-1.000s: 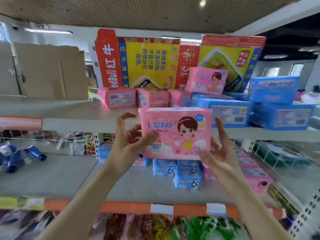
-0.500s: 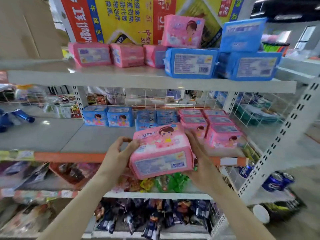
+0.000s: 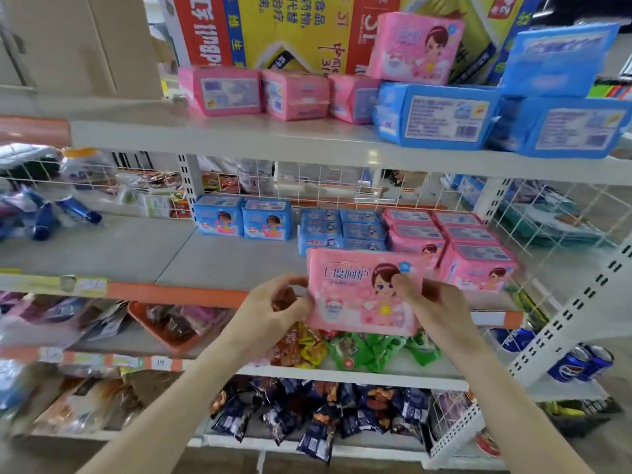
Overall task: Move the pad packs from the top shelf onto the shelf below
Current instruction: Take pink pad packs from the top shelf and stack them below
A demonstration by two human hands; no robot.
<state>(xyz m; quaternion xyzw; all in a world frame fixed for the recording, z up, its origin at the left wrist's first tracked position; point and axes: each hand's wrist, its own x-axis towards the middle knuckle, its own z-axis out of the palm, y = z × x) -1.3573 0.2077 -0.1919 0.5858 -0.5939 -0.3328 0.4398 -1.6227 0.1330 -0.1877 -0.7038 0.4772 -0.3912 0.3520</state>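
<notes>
A pink pad pack (image 3: 355, 285) with a cartoon girl on its front is upright at the front edge of the second shelf (image 3: 212, 258). My left hand (image 3: 277, 302) pinches its left edge and my right hand (image 3: 431, 302) grips its right side. On the top shelf (image 3: 239, 135) lie several pink packs (image 3: 222, 90), with one more pink pack (image 3: 415, 46) on top of blue packs (image 3: 437, 114). The second shelf holds rows of blue packs (image 3: 244, 218) and pink packs (image 3: 475, 258) behind the held one.
Large red and yellow cartons (image 3: 273, 29) and a brown cardboard box (image 3: 89, 42) stand behind the top shelf's packs. Snack bags (image 3: 372, 350) fill the shelves below. Blue cans (image 3: 578, 362) lie at the lower right beside a white perforated upright (image 3: 581, 302).
The pink pack came down from top-shelf height to the second shelf's front edge. It turned from flat to upright, front facing me, and both hands shifted to its sides.
</notes>
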